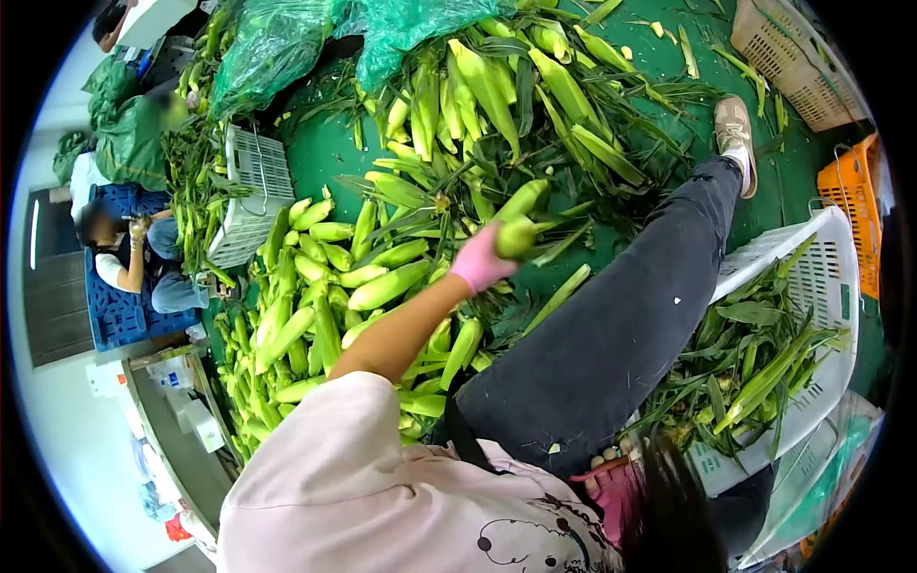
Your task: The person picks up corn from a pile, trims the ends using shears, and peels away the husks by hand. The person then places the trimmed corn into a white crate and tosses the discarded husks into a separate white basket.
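My left hand, in a pink glove, reaches out over the heap and is closed on a green ear of corn, blurred by motion. Another ear shows right beside it. Husked-down and leafy ears of corn lie piled under and left of that arm. My right hand, also pink-gloved, is low by my thigh with fingers curled round a narrow reddish-brown thing; dark hair hides part of it, and I cannot tell what it is.
A white crate of stripped husks stands right of my leg. Behind it are an orange crate and a beige crate. Green plastic sheeting lies at the top. A seated person is at far left, near a grey crate.
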{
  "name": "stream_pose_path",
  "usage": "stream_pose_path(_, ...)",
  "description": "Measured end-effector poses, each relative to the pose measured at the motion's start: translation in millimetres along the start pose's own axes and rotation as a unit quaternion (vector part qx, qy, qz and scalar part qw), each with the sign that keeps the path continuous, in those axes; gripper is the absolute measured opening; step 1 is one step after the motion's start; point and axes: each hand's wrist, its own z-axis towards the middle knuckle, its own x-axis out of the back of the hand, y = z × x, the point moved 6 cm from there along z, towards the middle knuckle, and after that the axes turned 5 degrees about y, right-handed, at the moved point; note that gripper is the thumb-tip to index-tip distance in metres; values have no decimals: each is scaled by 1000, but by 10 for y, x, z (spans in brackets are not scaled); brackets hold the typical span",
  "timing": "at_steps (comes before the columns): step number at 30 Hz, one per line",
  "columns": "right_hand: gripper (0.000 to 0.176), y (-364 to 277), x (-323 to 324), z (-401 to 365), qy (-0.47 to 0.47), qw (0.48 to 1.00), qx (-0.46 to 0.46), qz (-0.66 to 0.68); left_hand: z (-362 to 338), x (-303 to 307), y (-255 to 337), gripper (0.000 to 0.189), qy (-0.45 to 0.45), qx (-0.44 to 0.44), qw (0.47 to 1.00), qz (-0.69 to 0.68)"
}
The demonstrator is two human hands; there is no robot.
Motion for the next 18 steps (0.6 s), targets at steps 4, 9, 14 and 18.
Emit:
stream_pose_path(4, 85, 25, 24, 71, -41, 999, -4, 0, -325, 765, -408, 58, -30, 91, 916, -389)
stream_pose_path(9, 86, -45, 96, 118, -101, 995, -4, -12, -1105, 1249, -678, 68, 130, 176, 666, -714)
stream_pose_path(14, 86, -172, 137, 6, -151, 988, -25, -32, -1738, 1505, -1101, 68, 258, 189, 505, -802)
stream_pose_path(18, 87, -197, 174, 34, -125, 991, -24, -45, -2294, 2213, -1809, 75, 359, 270, 607, -656)
